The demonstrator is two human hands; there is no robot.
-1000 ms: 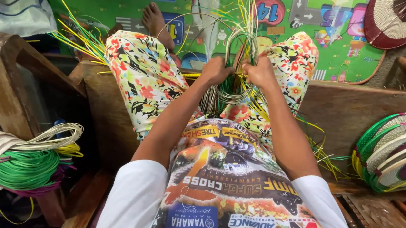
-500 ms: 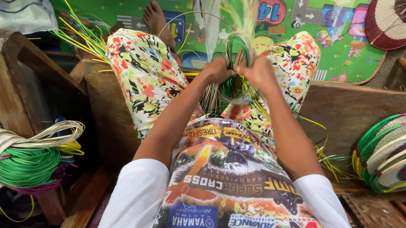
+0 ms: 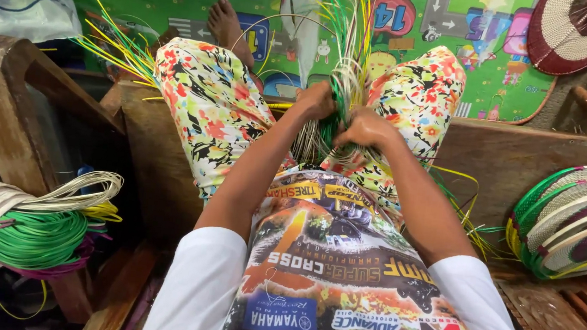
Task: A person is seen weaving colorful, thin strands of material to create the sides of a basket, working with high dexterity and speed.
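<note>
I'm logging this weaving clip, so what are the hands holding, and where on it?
Both hands, left and right, grip a bundle of thin green, yellow and white plastic strips near its lower end, where the strips gather between the knees.

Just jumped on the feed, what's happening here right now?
A seated person is working a bundle of thin green, yellow and pale strips between their knees. The left hand and right hand both grip the bundle low down, while its loose ends fan upward. Coils of green and white strips lie at the left, and finished woven fans are stacked at the right.
</note>
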